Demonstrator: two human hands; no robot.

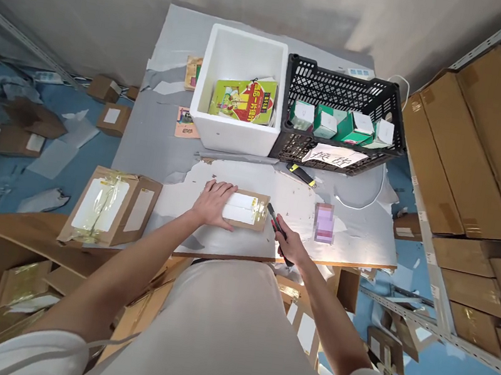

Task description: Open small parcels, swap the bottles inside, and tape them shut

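Note:
A small cardboard box [247, 210] with a white label and clear tape lies on the worktable. My left hand [215, 203] spans its left end, fingers toward the far edge and thumb along the near edge. In my right hand [288, 240] is a dark box cutter [275, 216], its tip right beside the box's right end; whether it touches the cardboard I cannot tell. Another box cutter [301, 174], black and yellow, lies farther back, in front of the black crate. To the right of my right hand is a blurred pinkish-purple item [324, 223].
At the back stand a white foam bin [232, 136] holding colourful booklets and a black plastic crate [343, 83] holding several green-and-white boxes. A larger taped carton [138, 211] sits at the table's left. Shelves of cartons [490, 143] rise on the right; boxes and paper scraps litter the blue floor [66, 168].

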